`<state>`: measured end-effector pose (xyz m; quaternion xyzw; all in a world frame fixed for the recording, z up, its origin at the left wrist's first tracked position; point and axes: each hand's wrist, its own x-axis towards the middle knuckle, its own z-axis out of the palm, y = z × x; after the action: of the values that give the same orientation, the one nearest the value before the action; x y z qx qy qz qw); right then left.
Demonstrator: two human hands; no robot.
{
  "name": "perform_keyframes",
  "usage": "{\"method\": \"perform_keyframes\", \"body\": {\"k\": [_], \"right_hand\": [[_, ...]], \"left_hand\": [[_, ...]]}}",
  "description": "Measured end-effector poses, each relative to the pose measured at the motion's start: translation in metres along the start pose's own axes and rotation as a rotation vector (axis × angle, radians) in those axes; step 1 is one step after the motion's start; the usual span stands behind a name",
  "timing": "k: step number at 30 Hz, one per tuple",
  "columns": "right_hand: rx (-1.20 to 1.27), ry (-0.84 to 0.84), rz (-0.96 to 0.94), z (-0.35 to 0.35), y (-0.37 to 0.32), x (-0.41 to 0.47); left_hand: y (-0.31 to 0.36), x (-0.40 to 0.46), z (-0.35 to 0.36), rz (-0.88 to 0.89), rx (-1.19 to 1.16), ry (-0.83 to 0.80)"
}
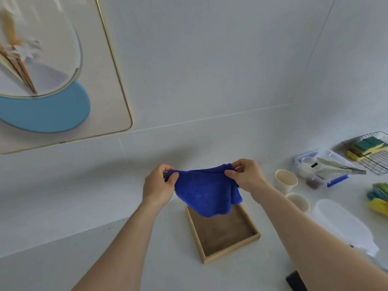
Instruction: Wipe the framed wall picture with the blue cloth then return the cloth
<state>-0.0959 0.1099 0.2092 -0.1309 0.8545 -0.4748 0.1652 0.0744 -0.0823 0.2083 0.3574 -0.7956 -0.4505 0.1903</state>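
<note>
Your left hand [158, 186] and right hand [247, 175] each pinch an upper corner of the deep-blue terry cloth [206, 193], thumb against fingers, holding it stretched between them in the air. The cloth sags in loose folds, its lower edge hanging over the far end of the shallow rectangular wooden tray [225, 234]; contact with the tray cannot be determined. The tray sits on the white counter [147, 259]. The gold-edged framed wall picture [52, 70], showing a pale vase on a light-blue disc, hangs on the white wall at upper left, well apart from the cloth. To the right on the counter: two pale paper cups [286, 180], a clear plastic box with blue clips [323, 166] holding metal tongs [340, 165], and a wire rack [371, 152] with yellow-green sponges [365, 147].
</note>
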Motion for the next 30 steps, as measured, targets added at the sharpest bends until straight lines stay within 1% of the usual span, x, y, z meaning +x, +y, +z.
{"method": "perform_keyframes", "body": {"k": [4,7,14,19,23,26,30], "right_hand": [[-0.071,-0.012,0.056,0.004,0.044,0.021],[-0.119,-0.041,0.099,0.010,0.075,0.033],[-0.286,-0.084,0.118,0.026,0.139,0.047],[-0.421,-0.078,0.040,0.037,0.164,0.042],[-0.590,-0.153,-0.090,0.045,0.179,0.037],[-0.714,-0.227,-0.132,0.048,0.186,0.034],[-0.895,-0.282,-0.163,0.047,0.189,0.033]], "left_hand": [[-0.022,0.005,0.043,-0.090,-0.005,-0.039],[-0.043,0.009,0.072,-0.147,0.041,-0.078],[-0.086,0.010,0.123,-0.242,0.108,-0.151],[-0.103,0.002,0.151,-0.177,0.224,-0.196],[-0.111,-0.007,0.167,-0.085,0.357,-0.231],[-0.118,-0.013,0.176,-0.032,0.465,-0.310],[-0.120,-0.014,0.175,0.035,0.559,-0.424]]}}
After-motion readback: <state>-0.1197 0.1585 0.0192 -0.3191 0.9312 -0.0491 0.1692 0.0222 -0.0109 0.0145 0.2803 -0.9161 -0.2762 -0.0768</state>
